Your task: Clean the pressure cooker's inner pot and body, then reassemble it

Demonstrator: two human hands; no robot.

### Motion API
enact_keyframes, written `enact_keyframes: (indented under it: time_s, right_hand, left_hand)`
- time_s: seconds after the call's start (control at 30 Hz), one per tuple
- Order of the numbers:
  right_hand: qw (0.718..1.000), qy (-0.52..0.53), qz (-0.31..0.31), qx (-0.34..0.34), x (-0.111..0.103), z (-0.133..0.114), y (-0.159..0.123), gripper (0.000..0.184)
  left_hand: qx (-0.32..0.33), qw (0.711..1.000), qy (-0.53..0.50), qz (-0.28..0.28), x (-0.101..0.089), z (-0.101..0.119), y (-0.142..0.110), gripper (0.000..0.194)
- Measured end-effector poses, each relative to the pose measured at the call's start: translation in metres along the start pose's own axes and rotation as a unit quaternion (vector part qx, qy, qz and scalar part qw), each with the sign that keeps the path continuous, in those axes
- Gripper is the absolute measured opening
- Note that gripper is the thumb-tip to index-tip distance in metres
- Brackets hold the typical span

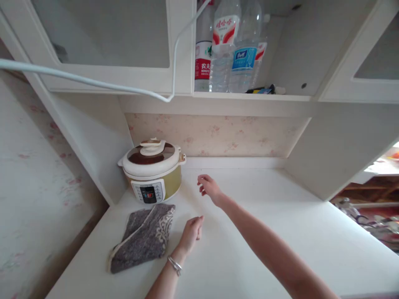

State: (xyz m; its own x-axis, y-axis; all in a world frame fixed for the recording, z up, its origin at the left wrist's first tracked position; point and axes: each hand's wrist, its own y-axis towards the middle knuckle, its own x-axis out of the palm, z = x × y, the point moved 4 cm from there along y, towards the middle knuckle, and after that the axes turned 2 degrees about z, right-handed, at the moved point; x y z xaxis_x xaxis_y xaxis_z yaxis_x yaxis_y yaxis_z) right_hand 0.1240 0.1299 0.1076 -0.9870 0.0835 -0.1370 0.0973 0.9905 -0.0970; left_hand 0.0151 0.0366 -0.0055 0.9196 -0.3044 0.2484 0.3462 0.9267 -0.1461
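My left hand (190, 233) rests on the white counter (249, 232) with its fingers loosely curled and nothing in them. It lies just right of a folded grey patterned cloth (141, 236). A metal bracelet sits on that wrist. My right hand (208, 187) reaches forward above the counter, fingers slightly bent and apart, empty. It hovers to the right of a cream and olive electric cooker (152, 170) with a brown lid, not touching it.
Above, an open cupboard shelf holds several plastic bottles (229, 45) and small items (264, 89). A white cable (93, 83) hangs across the closed cupboard door. Cabinet side walls flank the counter on both sides; a cluttered area shows at far right.
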Motion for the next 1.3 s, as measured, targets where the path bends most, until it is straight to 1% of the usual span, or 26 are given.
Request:
enact_keyframes:
  time_s: [0.13, 0.23, 0.33, 0.4, 0.47, 0.57, 0.63, 0.7, 0.77, 0.87, 0.97, 1.13, 1.3]
  right_hand:
    - [0.998, 0.05, -0.017, 0.036, 0.033, -0.035, 0.045, 0.04]
    - [0.995, 0.075, -0.035, 0.054, 0.06, -0.051, 0.069, 0.04]
    - [0.993, 0.087, -0.039, 0.063, 0.078, -0.06, 0.089, 0.037]
    - [0.994, 0.084, -0.03, 0.064, 0.082, -0.062, 0.099, 0.034]
    - [0.996, 0.073, -0.019, 0.057, 0.081, -0.062, 0.106, 0.032]
    - [0.998, 0.049, -0.003, 0.037, 0.076, -0.057, 0.109, 0.033]
    - [0.999, 0.036, 0.012, 0.025, 0.071, -0.053, 0.108, 0.034]
    - [0.999, 0.026, 0.027, 0.016, 0.064, -0.048, 0.107, 0.034]
    - [0.999, 0.019, 0.04, 0.008, 0.054, -0.043, 0.105, 0.033]
    - [0.998, 0.012, 0.061, 0.001, 0.03, -0.038, 0.101, 0.032]
    - [0.997, 0.009, 0.082, -0.003, -0.001, -0.034, 0.094, 0.031]
    - [0.992, -0.002, 0.126, -0.003, -0.062, -0.027, 0.086, 0.028]
    - [0.985, -0.013, 0.174, 0.001, -0.122, -0.019, 0.079, 0.028]
  left_hand:
    - [0.007, 1.0, 0.025, -0.006, 0.0, 0.004, 0.0, 0.045]
    - [0.005, 0.999, 0.033, -0.006, -0.001, 0.006, 0.0, 0.044]
    - [0.002, 1.0, 0.027, 0.002, -0.003, 0.006, 0.002, 0.044]
    - [-0.011, 1.0, 0.015, 0.009, -0.004, 0.005, 0.005, 0.044]
    - [-0.036, 0.999, -0.006, 0.016, -0.005, 0.003, 0.007, 0.044]
    - [-0.075, 0.996, -0.052, 0.022, -0.006, 0.0, 0.011, 0.045]
    - [-0.087, 0.991, -0.096, 0.03, -0.007, 0.0, 0.012, 0.046]
    - [-0.087, 0.985, -0.142, 0.046, -0.009, 0.001, 0.012, 0.046]
    - [-0.07, 0.98, -0.175, 0.062, -0.012, 0.004, 0.011, 0.043]
    - [-0.038, 0.974, -0.205, 0.09, -0.017, 0.008, 0.009, 0.034]
    - [-0.023, 0.969, -0.215, 0.122, -0.022, 0.008, 0.008, 0.029]
    - [-0.003, 0.961, -0.221, 0.164, -0.023, 0.007, 0.008, 0.024]
    - [0.003, 0.957, -0.225, 0.182, -0.021, 0.008, 0.006, 0.027]
